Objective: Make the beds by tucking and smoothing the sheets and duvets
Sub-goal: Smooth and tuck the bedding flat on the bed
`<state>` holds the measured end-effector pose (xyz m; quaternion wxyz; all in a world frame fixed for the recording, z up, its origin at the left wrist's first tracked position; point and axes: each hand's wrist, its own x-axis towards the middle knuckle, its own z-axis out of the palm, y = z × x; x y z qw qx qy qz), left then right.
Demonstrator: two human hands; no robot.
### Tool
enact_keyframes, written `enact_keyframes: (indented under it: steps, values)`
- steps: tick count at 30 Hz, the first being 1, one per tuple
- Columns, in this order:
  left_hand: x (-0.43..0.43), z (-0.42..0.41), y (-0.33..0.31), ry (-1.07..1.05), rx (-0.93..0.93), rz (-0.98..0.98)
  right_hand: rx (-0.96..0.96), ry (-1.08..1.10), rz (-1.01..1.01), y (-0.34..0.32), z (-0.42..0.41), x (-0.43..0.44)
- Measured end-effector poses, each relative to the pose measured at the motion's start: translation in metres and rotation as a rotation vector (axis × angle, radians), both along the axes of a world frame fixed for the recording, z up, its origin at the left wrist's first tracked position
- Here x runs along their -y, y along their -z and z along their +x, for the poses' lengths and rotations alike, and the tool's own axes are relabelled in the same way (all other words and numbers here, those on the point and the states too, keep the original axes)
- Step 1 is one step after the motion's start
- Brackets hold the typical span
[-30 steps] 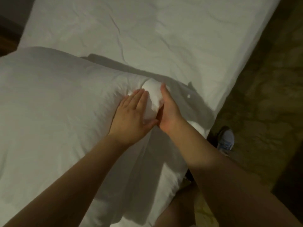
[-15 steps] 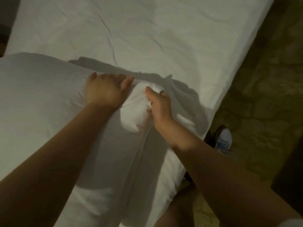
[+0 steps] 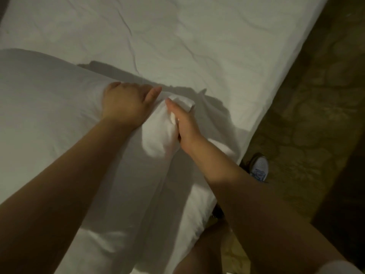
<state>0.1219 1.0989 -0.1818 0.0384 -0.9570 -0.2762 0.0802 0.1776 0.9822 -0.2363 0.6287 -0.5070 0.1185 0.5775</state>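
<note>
From my chair, the puffy white duvet (image 3: 49,119) (it may be a fat pillow; the dim light does not settle it) fills the view from nine o'clock down to six. My left hand (image 3: 126,104) sits on its far ridge with the fingers curled over the edge and out of sight and the thumb pointing right, gripping the bulk and pressing it down. Just at that hand's four o'clock, the bunched white corner (image 3: 161,135) of the cover is pinched by my right hand (image 3: 186,125): thumb on top, the other fingers hidden under the cloth. Beyond, from twelve to two, lies the creased white bed sheet (image 3: 217,46). At four o'clock a grey-and-blue shoe (image 3: 259,169) stands on the mottled brown carpet (image 3: 316,115) beside the mattress. I judge this to be the step of seating the filling into its corner. Next I should draw that corner taut toward two o'clock while the left hand anchors, then smooth the folds.
</note>
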Motion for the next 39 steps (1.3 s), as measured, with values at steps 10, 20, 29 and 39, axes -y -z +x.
enact_keyframes:
  steps: [10, 20, 29, 39]
  values:
    - [0.038, -0.028, -0.043, -0.205, 0.117, -0.114, 1.287, -0.06, -0.219, -0.063, 0.004, 0.045]
    - [-0.015, -0.082, -0.14, -0.497, 0.466, 0.082, 1.46, -0.486, 0.283, -0.174, -0.018, -0.084]
    - [-0.116, -0.09, -0.127, -0.955, 0.393, 0.091, 1.278, -1.037, 0.493, -0.16, -0.012, -0.239]
    - [-0.229, -0.155, -0.114, -1.276, 0.141, 0.095, 1.121, -1.119, 0.657, -0.083, -0.037, -0.364]
